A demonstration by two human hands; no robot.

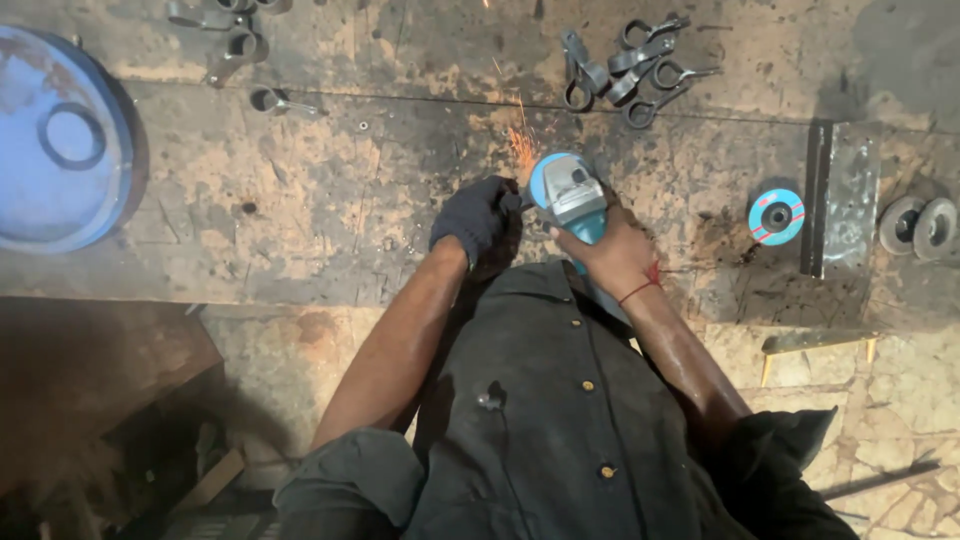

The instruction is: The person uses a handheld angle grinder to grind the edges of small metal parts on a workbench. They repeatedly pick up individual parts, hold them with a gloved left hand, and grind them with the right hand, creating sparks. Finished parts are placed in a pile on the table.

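Scorched wooden bench (330, 190) carries metal clamps (630, 70), grinding discs (776, 216), steel plate (848, 196).

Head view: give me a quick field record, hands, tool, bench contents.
left hand: dark glove, gripping a small piece at the grinder's disc, piece itself hidden
right hand: bare, wrapped around the blue angle grinder
sparks: orange spray flying away from the person
bench: worn, stained wooden top
far edge: pile of metal clamps
right side: blue flap disc, steel plate, two grey discs
left side: blue drum lid
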